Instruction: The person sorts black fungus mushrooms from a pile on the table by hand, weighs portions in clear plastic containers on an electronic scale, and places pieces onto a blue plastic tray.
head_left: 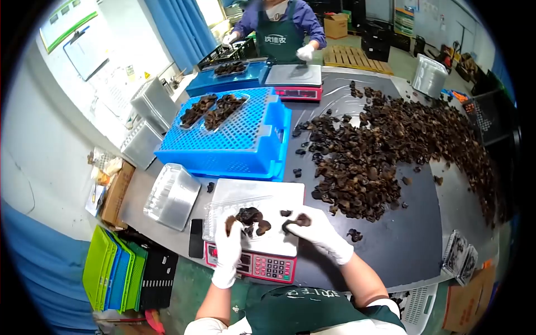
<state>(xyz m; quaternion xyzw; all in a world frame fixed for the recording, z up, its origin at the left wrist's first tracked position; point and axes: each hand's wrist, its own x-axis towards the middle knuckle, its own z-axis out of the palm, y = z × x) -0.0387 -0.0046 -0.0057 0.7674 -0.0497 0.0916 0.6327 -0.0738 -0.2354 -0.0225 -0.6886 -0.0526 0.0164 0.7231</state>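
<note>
My left hand, in a white glove, pinches a brown wood ear mushroom at the left end of a clear plastic tray. The tray rests on the white plate of a red digital scale. Several dark wood ear mushrooms lie in it. Over the plate's right side, my gloved right hand is closed on dark wood ear pieces. A small loose piece shows just beyond its fingers.
A large heap of wood ears spreads across the table's right side. Ahead stands an upturned blue crate with filled trays on top. Stacked clear trays and a black phone lie left. A co-worker stands behind another scale.
</note>
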